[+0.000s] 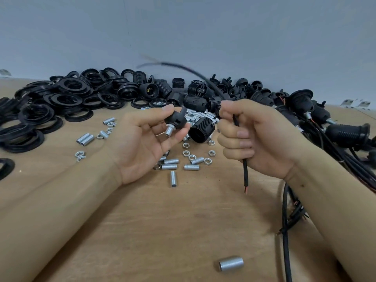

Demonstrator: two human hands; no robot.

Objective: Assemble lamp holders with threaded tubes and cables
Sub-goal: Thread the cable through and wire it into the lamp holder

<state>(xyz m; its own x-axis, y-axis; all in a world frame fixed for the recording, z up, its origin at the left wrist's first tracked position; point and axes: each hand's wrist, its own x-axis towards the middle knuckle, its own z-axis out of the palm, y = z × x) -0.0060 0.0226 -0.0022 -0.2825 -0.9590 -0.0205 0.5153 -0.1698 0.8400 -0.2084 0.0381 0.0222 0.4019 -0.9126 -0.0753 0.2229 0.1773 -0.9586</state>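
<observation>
Threading the cable (245,171) through the cap (176,119) is, I judge, the step in hand. My left hand (150,139) pinches the cap between thumb and fingertips, palm up, raised off the surface (142,220). A tube (169,131) is already seated in the cap with a nut (173,126) against it, and its open end points down and toward me.

My right hand (254,137) is fisted round the cable, just beside the left and not touching it. The stripped end hangs down below the fist, copper showing at the tip (246,191). The upper length arcs away toward the wall (it is blurred, so I cannot say how it ends).

The next move, as I see it, calls for bringing that stripped end up to the tube's mouth, which means turning my right wrist or regripping nearer the tip, since the free end looks limp. The bare strands need to stay together, or they may snag on the tube's rim.

A socket body (201,129) lies on the surface between and behind my two hands. Loose tubes and nuts (186,153) are scattered beneath them, and rings (61,102) are heaped far left. Finished holders (345,133) with cables lie to the right.
</observation>
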